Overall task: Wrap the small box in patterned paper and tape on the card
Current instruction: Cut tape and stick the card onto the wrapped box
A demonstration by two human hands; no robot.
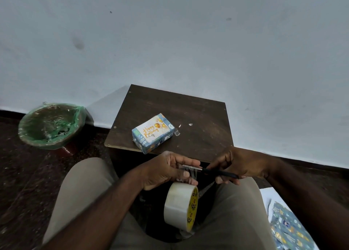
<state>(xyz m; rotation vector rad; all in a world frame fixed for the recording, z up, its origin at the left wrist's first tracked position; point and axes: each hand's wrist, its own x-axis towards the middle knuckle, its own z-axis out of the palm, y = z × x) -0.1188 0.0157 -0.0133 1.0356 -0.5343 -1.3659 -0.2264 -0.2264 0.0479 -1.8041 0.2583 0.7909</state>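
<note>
One blue-patterned box (153, 136) (birthday card (151, 131) atop); left fingers (188, 163) pinch tape strip (191, 173), right fingers (225, 158) grip scissors (217, 172).

A small dark wooden table (198, 110) stands against the wall (188, 42). A wrapped box (159, 143) lies near its front left edge. A few small clear scraps (177, 133) lie just to the right of the box.

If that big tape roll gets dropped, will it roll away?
Probably: the tape roll is round and on edge. It looks thickly wound, so likely heavy for its size. The clear strip the left hand holds seems thin and floppy.
</note>
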